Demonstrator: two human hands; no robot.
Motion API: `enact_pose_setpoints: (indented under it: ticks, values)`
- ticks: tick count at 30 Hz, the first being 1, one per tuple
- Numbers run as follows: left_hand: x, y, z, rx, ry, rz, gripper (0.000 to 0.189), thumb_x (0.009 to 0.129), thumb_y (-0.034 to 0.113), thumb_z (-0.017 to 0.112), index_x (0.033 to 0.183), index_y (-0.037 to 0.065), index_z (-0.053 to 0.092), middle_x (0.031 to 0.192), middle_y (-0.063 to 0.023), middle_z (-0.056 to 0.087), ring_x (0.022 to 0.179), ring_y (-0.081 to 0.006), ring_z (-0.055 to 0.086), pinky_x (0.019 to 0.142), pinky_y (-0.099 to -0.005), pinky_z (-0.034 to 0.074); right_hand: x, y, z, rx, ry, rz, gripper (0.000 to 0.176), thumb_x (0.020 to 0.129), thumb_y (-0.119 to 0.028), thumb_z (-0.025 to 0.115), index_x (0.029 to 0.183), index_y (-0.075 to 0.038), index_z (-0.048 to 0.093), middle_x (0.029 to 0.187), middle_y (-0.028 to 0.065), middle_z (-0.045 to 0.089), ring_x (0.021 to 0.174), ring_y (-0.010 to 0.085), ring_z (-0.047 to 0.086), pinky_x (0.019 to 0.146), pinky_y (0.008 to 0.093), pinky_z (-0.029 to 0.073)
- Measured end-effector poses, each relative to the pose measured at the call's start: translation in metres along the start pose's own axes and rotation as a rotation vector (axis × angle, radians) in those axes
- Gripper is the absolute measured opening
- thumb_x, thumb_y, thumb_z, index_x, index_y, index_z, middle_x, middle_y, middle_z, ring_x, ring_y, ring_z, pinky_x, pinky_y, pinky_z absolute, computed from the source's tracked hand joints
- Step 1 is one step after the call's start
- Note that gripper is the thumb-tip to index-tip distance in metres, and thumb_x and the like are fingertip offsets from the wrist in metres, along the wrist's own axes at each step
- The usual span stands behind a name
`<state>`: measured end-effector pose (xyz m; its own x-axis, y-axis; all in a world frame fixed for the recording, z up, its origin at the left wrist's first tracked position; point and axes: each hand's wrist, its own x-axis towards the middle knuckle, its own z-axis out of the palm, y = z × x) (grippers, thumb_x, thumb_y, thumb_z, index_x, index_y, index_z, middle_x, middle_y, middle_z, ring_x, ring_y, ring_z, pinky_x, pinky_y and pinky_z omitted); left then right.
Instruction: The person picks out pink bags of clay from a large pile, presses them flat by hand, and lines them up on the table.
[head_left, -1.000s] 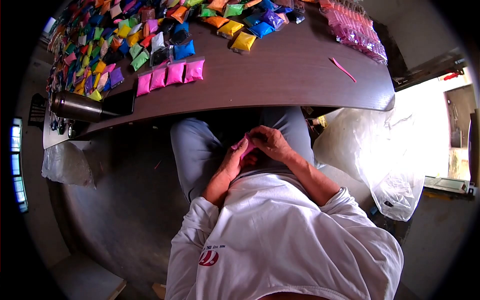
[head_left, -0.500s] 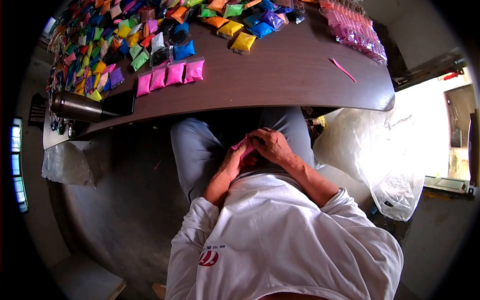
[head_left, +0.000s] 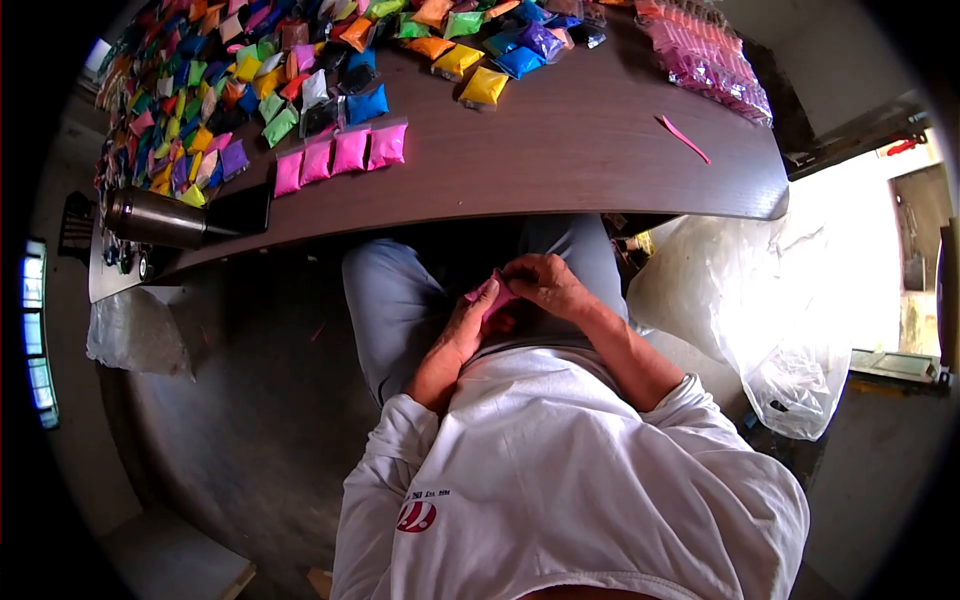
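Note:
Over my lap, a small pink packet (head_left: 497, 296) is held between both hands, partly covered by the fingers. My left hand (head_left: 472, 322) is closed on its lower left side, with the thumb lying on top. At the packet's upper right edge, my right hand (head_left: 549, 285) has its fingers bent and pinched against it. On the table ahead, a row of several pink packets (head_left: 349, 150) lies near the front edge. A thin pink tool or strip (head_left: 685, 140) rests on the table's right part.
The brown table (head_left: 520, 170) carries a large heap of coloured packets (head_left: 200, 100) at left. A metal flask (head_left: 155, 217) and a dark phone-like slab (head_left: 238, 212) stand by its left edge. Pink wrapped packs (head_left: 705, 65) lie far right. Clear plastic bags (head_left: 700, 290) hang at right.
My right hand has shifted slightly up along the packet's edge, and more of the pink packet shows between the hands. My left hand stays almost in place.

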<state>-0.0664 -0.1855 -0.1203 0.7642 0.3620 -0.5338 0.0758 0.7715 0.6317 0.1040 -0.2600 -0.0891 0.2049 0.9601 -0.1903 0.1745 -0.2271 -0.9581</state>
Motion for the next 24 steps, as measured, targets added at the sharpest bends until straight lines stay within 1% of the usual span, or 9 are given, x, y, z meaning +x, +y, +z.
enact_pose_setpoints:
  ticks: [2,3,5,11,14,15,17,20,24]
  values:
    - [0.001,-0.002,-0.001,0.014,-0.011,-0.002,0.050,0.085,0.051,0.058,0.110,0.008,0.056,0.088,-0.0069,0.064,0.067,-0.0160,0.062,0.061,-0.0277,0.051,0.003,0.002,-0.004,0.113,-0.077,0.050,0.025,0.084,-0.011,0.059,0.103,0.006,0.061,0.090,0.0083,0.064,0.084,0.0134,0.058,0.077,0.0257,0.047]
    - [0.001,-0.002,0.000,0.020,0.004,-0.013,0.052,0.084,0.052,0.058,0.111,0.008,0.056,0.088,-0.0068,0.064,0.067,-0.0160,0.062,0.062,-0.0276,0.051,0.004,0.001,-0.004,0.114,-0.074,0.050,0.025,0.084,-0.011,0.059,0.103,0.006,0.061,0.090,0.0083,0.064,0.084,0.0134,0.058,0.077,0.0257,0.047]
    - [0.001,-0.002,0.000,0.027,0.019,-0.026,0.053,0.083,0.053,0.058,0.111,0.008,0.056,0.089,-0.0067,0.064,0.067,-0.0159,0.062,0.062,-0.0276,0.051,0.005,-0.002,-0.003,0.129,-0.036,0.119,0.023,0.080,-0.011,0.062,0.098,0.004,0.063,0.082,0.0090,0.064,0.078,0.0143,0.058,0.073,0.0287,0.048]
    - [-0.002,0.001,0.002,0.066,0.030,-0.031,0.056,0.082,0.055,0.059,0.112,0.007,0.056,0.091,-0.0062,0.063,0.067,-0.0148,0.061,0.063,-0.0271,0.050,0.011,0.006,0.005,0.214,-0.005,0.184,0.020,0.080,-0.013,0.065,0.092,0.003,0.066,0.079,0.0075,0.064,0.072,0.0127,0.055,0.069,0.0281,0.047]
    - [-0.004,0.002,0.005,0.096,0.031,-0.010,0.055,0.082,0.055,0.059,0.110,0.007,0.058,0.090,-0.0056,0.063,0.067,-0.0137,0.060,0.063,-0.0262,0.050,0.010,-0.009,0.004,0.221,-0.020,0.257,0.025,0.081,-0.015,0.064,0.097,0.004,0.065,0.083,0.0053,0.064,0.077,0.0119,0.056,0.074,0.0266,0.046]
    - [-0.005,0.002,0.006,0.110,0.025,0.008,0.055,0.082,0.055,0.059,0.109,0.007,0.059,0.089,-0.0052,0.063,0.067,-0.0133,0.060,0.062,-0.0258,0.050,0.010,-0.007,0.005,0.222,-0.018,0.257,0.025,0.081,-0.015,0.064,0.097,0.004,0.065,0.083,0.0053,0.064,0.077,0.0119,0.056,0.074,0.0266,0.046]
    - [-0.003,0.001,0.005,0.122,0.019,0.026,0.054,0.082,0.055,0.059,0.108,0.007,0.060,0.088,-0.0049,0.063,0.067,-0.0129,0.060,0.062,-0.0254,0.050,0.013,0.000,0.007,0.271,0.022,0.262,0.021,0.078,-0.015,0.068,0.090,0.002,0.067,0.080,0.0067,0.064,0.073,0.0132,0.055,0.070,0.0285,0.047]
    - [0.000,-0.003,0.000,0.138,0.041,0.018,0.055,0.082,0.056,0.058,0.108,0.007,0.060,0.085,-0.0046,0.063,0.067,-0.0127,0.060,0.061,-0.0252,0.050,0.013,0.002,0.011,0.131,0.068,0.185,0.021,0.077,-0.014,0.068,0.091,0.002,0.067,0.079,0.0066,0.064,0.073,0.0137,0.056,0.070,0.0281,0.047]
    - [0.000,-0.002,0.002,0.163,0.037,0.044,0.058,0.082,0.057,0.057,0.109,0.006,0.060,0.085,-0.0045,0.063,0.066,-0.0130,0.060,0.061,-0.0252,0.051,0.011,0.000,0.013,0.229,0.087,0.185,0.021,0.078,-0.014,0.068,0.091,0.003,0.067,0.078,0.0061,0.064,0.072,0.0137,0.057,0.069,0.0275,0.048]
